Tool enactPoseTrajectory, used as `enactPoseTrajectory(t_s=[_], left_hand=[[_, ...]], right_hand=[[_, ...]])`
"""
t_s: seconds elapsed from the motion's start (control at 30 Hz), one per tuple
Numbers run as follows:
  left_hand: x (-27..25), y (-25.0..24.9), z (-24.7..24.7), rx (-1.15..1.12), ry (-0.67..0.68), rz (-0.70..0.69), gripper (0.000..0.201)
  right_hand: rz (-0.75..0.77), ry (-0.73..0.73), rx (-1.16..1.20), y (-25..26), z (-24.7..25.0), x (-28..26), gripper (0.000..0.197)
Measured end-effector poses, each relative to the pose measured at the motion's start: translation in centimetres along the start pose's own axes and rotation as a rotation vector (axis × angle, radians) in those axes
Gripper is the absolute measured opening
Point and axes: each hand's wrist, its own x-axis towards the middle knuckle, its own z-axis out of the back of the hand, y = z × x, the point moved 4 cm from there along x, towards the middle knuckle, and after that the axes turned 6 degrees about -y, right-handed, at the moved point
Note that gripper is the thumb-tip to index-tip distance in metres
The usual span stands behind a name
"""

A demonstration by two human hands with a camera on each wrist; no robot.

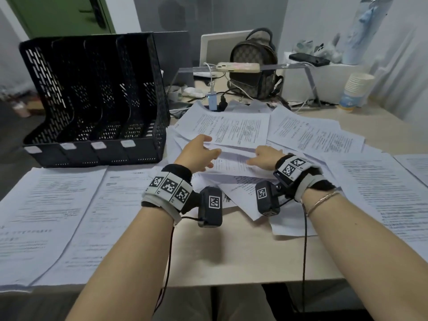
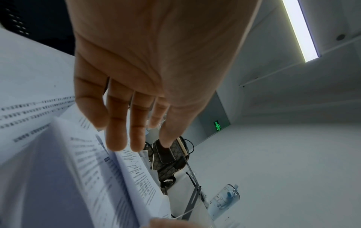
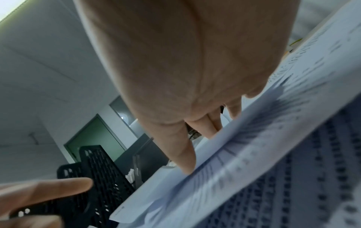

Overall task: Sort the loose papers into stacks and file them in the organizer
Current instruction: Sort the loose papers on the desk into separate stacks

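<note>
I see grey walls (image 1: 301, 15) | green door (image 1: 58, 12) back left | ceiling light strip (image 2: 300, 29) | beige desk (image 1: 231, 251) | green exit sign (image 2: 217, 125)

Even, cool indoor light fills the head view, with soft shadows under the wrists and bent lines toward the edges. In the left wrist view a ceiling light strip (image 2: 299, 29) glares at one o'clock. Both wrist views blur the nearby papers (image 3: 273, 154).
</note>
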Motion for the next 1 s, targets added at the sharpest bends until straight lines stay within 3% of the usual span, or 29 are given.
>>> enactPoseTrajectory(t_s=[0.27,0.4,0.53,0.6,0.73,0.87,1.0], left_hand=[[-0.8,-1.7,-2.2,-0.084,0.031,-0.107,0.047],[-1.4,-1.8,-3.5,-0.168,0.067,-0.049,0.044],[-2.1,-1.4,-4.0,-0.192,0.058,0.045,0.044],[-2.0,-1.0,-3.8,-0.155,0.017,0.061,0.037],[-1.9,-0.4,-2.8,-0.050,-0.144,0.001,0.057],[-2.3,-0.8,-1.7,-0.173,-0.328,-0.108,0.059],[-2.9,-1.6,-1.0,-0.254,-0.403,-0.178,0.059]], right_hand=[[0.226,-0.227,0.233,0.8,3.1,-5.0,0.048],[0.296,-0.202,0.337,1.3,2.9,-7.8,0.035],[0.324,-0.085,0.395,1.4,2.3,-9.9,0.027],[0.324,-0.037,0.431,1.4,2.3,-10.7,0.023],[0.328,-0.046,0.503,0.8,3.0,-11.6,0.022],[0.327,-0.132,0.584,0.2,4.1,-12.0,0.015],[0.321,-0.236,0.609,-0.4,5.2,-12.1,0.012]])
